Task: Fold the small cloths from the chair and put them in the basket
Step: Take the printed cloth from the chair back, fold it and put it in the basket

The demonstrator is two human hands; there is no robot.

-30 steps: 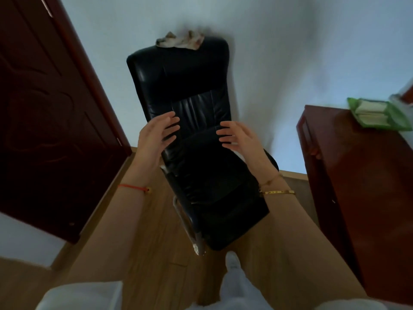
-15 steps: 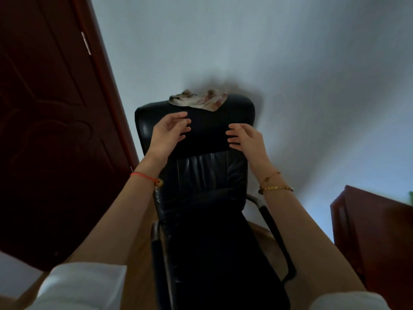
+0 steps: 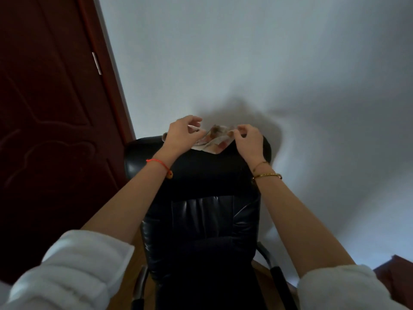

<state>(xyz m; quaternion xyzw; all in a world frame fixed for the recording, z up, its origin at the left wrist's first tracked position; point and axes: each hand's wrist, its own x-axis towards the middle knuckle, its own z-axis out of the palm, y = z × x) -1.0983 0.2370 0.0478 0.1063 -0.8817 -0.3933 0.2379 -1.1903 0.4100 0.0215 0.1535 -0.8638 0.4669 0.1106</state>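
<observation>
A small patterned cloth [image 3: 213, 139], pale with brown and reddish marks, lies on the top edge of the black leather chair [image 3: 207, 211] backrest. My left hand [image 3: 182, 136] is at the cloth's left end with fingers curled and pinches its edge. My right hand [image 3: 247, 139] is at the right end, fingertips pinching a corner of the cloth. Both hands cover part of the cloth. No basket is in view.
A dark red wooden door [image 3: 49, 121] stands at the left, close to the chair. A white wall [image 3: 268, 74] is behind the chair. A corner of a red-brown cabinet [image 3: 395, 271] shows at the lower right. The chair's armrests [image 3: 279, 278] jut toward me.
Both hands rose from the chair's seat and backrest to its top edge and took hold of the cloth. My view tilted upward, and the cabinet with the green basket slid out of sight.
</observation>
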